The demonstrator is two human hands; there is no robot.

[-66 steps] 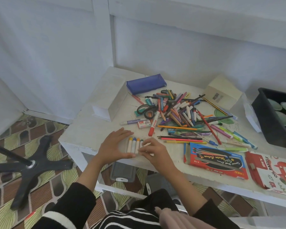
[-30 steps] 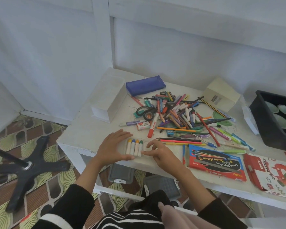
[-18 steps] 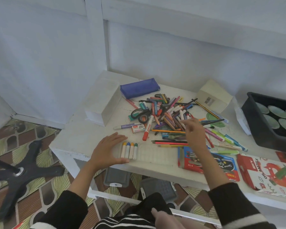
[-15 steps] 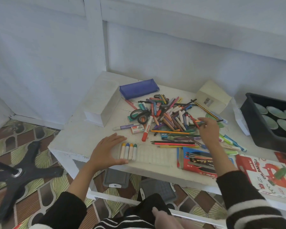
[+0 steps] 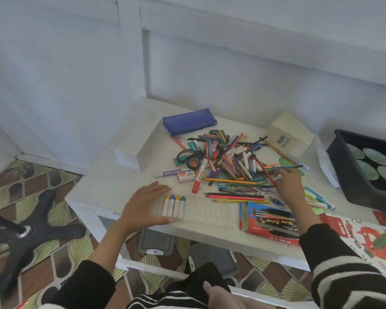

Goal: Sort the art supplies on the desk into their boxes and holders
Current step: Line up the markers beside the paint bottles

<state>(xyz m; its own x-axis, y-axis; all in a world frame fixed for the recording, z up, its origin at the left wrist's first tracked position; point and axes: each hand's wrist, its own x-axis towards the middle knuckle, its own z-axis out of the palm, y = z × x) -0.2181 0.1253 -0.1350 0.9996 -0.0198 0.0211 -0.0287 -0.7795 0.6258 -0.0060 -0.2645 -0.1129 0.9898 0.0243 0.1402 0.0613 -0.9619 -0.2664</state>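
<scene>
A loose pile of crayons, pencils and markers (image 5: 228, 161) covers the middle of the white desk (image 5: 103, 186). Near the front edge lies a clear ribbed crayon tray (image 5: 210, 211) with several crayons (image 5: 173, 206) lined up at its left end. My left hand (image 5: 144, 205) rests flat on the desk, fingers straight, against that left end. My right hand (image 5: 288, 182) reaches into the pile's right side, and its fingertips pinch a small white crayon (image 5: 276, 178). A red water-colour pencil box (image 5: 270, 221) lies beside the tray.
A blue pencil case (image 5: 188, 121), a white box (image 5: 140, 141) and a cream box (image 5: 288, 134) stand at the back. Black scissors (image 5: 187, 157), a red marker (image 5: 200, 177) and a staples box (image 5: 186, 176) lie left of the pile. Right: black tray (image 5: 348, 175), oil pastels box (image 5: 370, 237).
My right hand left the crayon tray and moved right and away into the pile, where it now pinches a white crayon. My left hand stayed beside the tray.
</scene>
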